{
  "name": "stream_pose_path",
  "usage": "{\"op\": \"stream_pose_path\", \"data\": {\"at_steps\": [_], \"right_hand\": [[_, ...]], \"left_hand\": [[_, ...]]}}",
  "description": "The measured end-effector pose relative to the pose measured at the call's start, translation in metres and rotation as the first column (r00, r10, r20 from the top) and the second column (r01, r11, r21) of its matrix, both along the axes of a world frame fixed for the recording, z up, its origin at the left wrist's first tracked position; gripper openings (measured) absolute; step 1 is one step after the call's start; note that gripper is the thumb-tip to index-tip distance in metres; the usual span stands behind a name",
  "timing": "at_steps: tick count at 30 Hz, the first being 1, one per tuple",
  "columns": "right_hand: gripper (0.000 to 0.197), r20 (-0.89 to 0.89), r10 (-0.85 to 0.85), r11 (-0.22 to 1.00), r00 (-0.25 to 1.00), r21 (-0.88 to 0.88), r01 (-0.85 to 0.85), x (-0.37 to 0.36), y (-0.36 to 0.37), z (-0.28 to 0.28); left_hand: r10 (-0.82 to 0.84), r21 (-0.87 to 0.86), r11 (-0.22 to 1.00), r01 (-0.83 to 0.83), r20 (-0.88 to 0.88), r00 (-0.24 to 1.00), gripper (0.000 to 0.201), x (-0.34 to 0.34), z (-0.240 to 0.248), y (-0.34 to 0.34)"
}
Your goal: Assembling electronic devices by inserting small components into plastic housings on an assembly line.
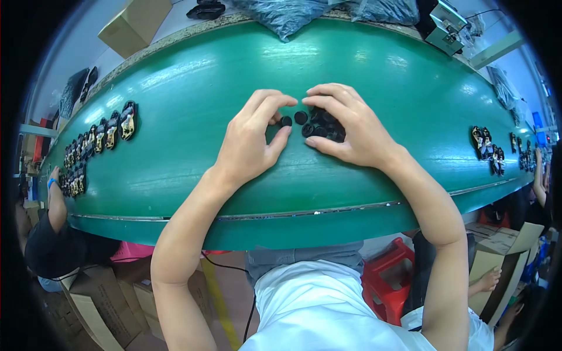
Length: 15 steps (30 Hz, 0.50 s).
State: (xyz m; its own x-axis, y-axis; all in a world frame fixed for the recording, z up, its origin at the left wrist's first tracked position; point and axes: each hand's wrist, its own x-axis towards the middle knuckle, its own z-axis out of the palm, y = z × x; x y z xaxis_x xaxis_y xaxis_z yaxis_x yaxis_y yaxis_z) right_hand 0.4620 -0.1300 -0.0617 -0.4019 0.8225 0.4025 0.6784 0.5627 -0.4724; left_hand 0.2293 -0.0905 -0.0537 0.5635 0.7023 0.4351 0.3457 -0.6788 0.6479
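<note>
On the green table, several small black round caps [319,124] lie in a loose heap in front of me. My right hand [350,126] curves around the heap from the right, thumb and fingers apart, its fingertips at the edge of the caps. Just left of the heap, one black cap [301,117] lies by itself between my hands. Another black cap [285,121] sits between the thumb and a bent finger of my left hand [252,131], whose index finger arches above it. The palm sides of both hands are mostly hidden.
Rows of black-and-gold assemblies [111,131] stand on the left of the green table [281,175]; more assemblies [486,146] are at the right. Plastic bags [287,14] and a cardboard box [134,26] line the far ledge. Other people's arms [57,202] show at both sides. A red stool [389,275] stands below.
</note>
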Motion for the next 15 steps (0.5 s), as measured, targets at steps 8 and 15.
{"op": "stream_pose_path", "data": {"at_steps": [8,15], "right_hand": [[0.046,-0.058,-0.025,0.994,0.998,0.103,0.031,0.004,0.0,0.004],[0.043,-0.125,0.008,0.986,0.992,0.164,0.013,-0.002,0.003,-0.016]], "left_hand": [[0.005,0.074,0.997,-0.009,0.053,0.999,0.022,0.006,0.008,0.006],[0.047,-0.066,0.997,-0.048,-0.018,0.999,0.013,-0.002,0.003,0.002]]}}
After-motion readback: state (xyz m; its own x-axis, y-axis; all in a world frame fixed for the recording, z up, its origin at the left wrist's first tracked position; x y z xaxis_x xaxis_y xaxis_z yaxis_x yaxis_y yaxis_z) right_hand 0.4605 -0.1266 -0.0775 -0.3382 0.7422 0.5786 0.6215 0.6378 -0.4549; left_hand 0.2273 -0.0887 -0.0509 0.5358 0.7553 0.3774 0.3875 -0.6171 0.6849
